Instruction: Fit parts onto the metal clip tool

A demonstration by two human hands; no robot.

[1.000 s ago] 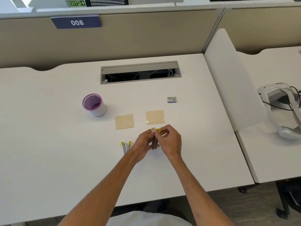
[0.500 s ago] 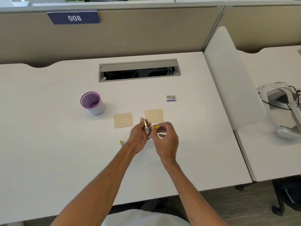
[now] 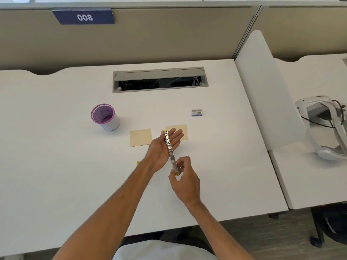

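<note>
A slim metal stapler with yellow tips is unfolded into one long strip above the white desk. It lies on edge against the palm of my left hand, whose fingers are stretched out straight over a tan paper slip. My right hand pinches the stapler's near end between thumb and fingertips. A second tan slip lies just left of my left hand.
A purple-rimmed mesh cup stands to the left. A small staple box sits behind the slips. A yellow-tipped item peeks out beside my left forearm. An open cable slot is at the back; a white headset lies on the neighbouring desk.
The stapler has swung open from a folded bundle into a straight strip. My left hand has opened flat under it, and my right hand has slid down to its near end.
</note>
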